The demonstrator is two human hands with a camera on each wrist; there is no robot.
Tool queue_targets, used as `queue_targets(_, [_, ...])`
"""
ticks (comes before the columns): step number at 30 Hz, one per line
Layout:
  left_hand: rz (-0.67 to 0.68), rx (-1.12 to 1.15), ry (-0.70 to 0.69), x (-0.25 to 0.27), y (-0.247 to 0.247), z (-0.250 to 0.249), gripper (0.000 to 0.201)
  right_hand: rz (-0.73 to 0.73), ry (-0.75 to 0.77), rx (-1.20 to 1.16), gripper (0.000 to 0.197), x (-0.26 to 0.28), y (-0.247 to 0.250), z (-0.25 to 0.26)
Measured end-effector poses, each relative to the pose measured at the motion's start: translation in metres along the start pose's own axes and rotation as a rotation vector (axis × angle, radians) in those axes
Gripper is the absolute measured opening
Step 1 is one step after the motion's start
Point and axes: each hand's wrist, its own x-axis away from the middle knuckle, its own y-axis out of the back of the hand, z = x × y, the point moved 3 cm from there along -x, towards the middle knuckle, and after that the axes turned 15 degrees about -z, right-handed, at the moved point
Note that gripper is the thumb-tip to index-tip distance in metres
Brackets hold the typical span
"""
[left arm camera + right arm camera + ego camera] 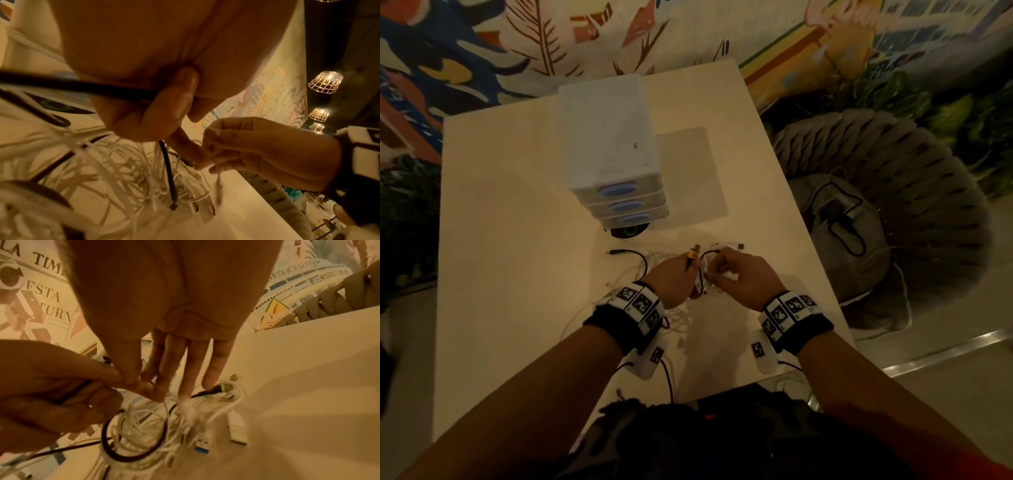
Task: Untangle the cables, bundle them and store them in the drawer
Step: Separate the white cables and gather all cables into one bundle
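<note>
A tangle of white cables point(681, 318) point(123, 170) point(144, 426) with a black cable point(635, 255) point(82, 86) lies on the cream table point(517, 274), in front of a white three-drawer unit point(609, 137) whose drawers are closed. My left hand point(690, 270) point(164, 110) point(51, 386) grips the black cable, and an orange-banded plug point(692, 255) sticks up from the fist. Close beside it, my right hand point(714, 270) point(257, 151) point(152, 391) pinches a thin white cable between thumb and forefinger, with the other fingers straight. Loose USB plugs point(236, 431) lie by the tangle.
A black disc with a green ring point(628, 230) lies at the foot of the drawer unit. A grey woven chair point(911, 192) holding a grey bag point(835, 226) stands off the table's right edge. A painted wall runs behind.
</note>
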Motion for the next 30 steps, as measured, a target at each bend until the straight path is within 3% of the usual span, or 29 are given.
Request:
queue_targets(2, [-0.023, 0.004, 0.016, 0.0, 0.001, -0.001, 0.044, 0.017, -0.088, 0.099, 0.022, -0.005, -0.001, -0.012])
queue_targets(5, [-0.03, 0.04, 0.017, 0.005, 0.007, -0.002, 0.043, -0.061, -0.217, 0.006, 0.01, -0.016, -0.002, -0.027])
queue_targets(11, [-0.065, 0.03, -0.057, 0.014, 0.02, -0.006, 0.045, 0.069, -0.086, 0.363, 0.025, -0.046, -0.013, -0.027])
queue_targets(18, [-0.1, 0.169, -0.041, 0.03, 0.042, 0.0, 0.039, 0.089, 0.046, 0.592, 0.025, -0.058, -0.017, -0.024])
queue_targets(20, [-0.12, 0.242, -0.004, 0.034, 0.049, 0.004, 0.035, 0.045, 0.073, 0.564, 0.025, -0.058, -0.011, -0.016])
queue_targets(23, [-0.175, 0.303, 0.046, 0.036, 0.058, 0.014, 0.033, -0.045, 0.039, 0.33, 0.019, -0.056, 0.009, -0.006])
queue_targets(26, [-0.203, 0.321, 0.09, 0.036, 0.059, 0.025, 0.034, -0.067, 0.028, 0.165, 0.031, -0.045, 0.028, 0.0])
queue_targets(30, [-0.175, 0.245, 0.107, 0.031, 0.05, 0.032, 0.036, -0.096, -0.008, 0.123, 0.017, -0.024, 0.037, 0.002])
